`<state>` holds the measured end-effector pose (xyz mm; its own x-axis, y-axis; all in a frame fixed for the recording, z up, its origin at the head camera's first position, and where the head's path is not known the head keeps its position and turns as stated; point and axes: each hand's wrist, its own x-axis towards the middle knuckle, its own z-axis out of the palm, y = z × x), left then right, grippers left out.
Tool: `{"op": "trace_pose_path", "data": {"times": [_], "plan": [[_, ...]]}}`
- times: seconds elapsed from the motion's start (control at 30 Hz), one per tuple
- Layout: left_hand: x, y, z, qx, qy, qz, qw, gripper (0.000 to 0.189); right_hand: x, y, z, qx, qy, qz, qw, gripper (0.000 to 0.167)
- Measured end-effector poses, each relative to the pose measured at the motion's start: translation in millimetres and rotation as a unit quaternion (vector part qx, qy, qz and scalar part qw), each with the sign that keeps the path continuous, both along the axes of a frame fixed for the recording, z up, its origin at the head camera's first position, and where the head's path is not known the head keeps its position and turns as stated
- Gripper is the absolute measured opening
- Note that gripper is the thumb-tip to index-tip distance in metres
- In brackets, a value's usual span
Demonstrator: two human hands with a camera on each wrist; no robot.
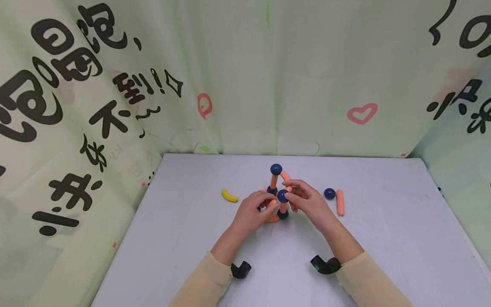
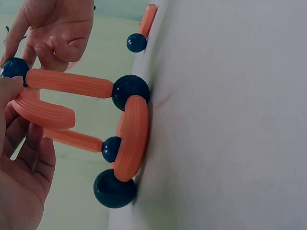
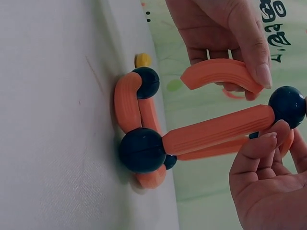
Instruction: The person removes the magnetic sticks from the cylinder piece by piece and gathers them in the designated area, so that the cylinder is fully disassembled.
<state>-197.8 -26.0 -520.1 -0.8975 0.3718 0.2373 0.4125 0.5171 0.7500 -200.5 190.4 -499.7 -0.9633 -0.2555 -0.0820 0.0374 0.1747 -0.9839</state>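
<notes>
A small frame of orange rods and dark blue balls stands on the table, with curved rods and balls (image 2: pixel 115 188) along its base. From one base ball (image 3: pixel 142 150) an upright straight rod (image 3: pixel 218 130) rises to a top blue ball (image 1: pixel 282 195). My right hand (image 1: pixel 310 204) holds this top ball between thumb and fingers. Beside it, my left hand (image 1: pixel 251 213) pinches a curved orange rod (image 3: pixel 221 75), one end of which points free in the right wrist view. Another top ball (image 1: pixel 276 169) stands farther back with a curved rod (image 1: pixel 285 175) against it.
A loose blue ball (image 1: pixel 329 193) and a straight orange rod (image 1: pixel 340 203) lie to the right of the frame. A yellow banana-shaped piece (image 1: pixel 229 195) lies to its left. Behind the white table (image 1: pixel 383 238) hangs a printed curtain (image 1: pixel 245 76).
</notes>
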Motion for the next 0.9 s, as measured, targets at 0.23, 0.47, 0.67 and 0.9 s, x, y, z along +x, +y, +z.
{"op": "trace_pose_path", "data": {"times": [0.23, 0.47, 0.67, 0.9], "plan": [[0.3, -10.7, -8.9, 0.056, -0.062, 0.053, 0.9951, 0.035, -0.5, -0.3, -0.4, 0.003, -0.010, -0.008, 0.9999, 0.046], [-3.6, -25.6, -13.5, 0.098, -0.125, 0.106, 0.9816, 0.034, -0.9, -0.9, -0.5, 0.006, -0.026, -0.015, 0.9995, 0.046], [-10.3, -41.0, -21.2, 0.132, -0.180, 0.151, 0.9630, 0.031, -0.6, -0.3, 0.4, 0.008, -0.030, -0.019, 0.9993, 0.044], [-19.0, -64.6, -27.2, 0.160, -0.203, 0.183, 0.9484, 0.034, -0.7, 0.5, 0.9, 0.005, -0.034, -0.024, 0.9991, 0.044]]}}
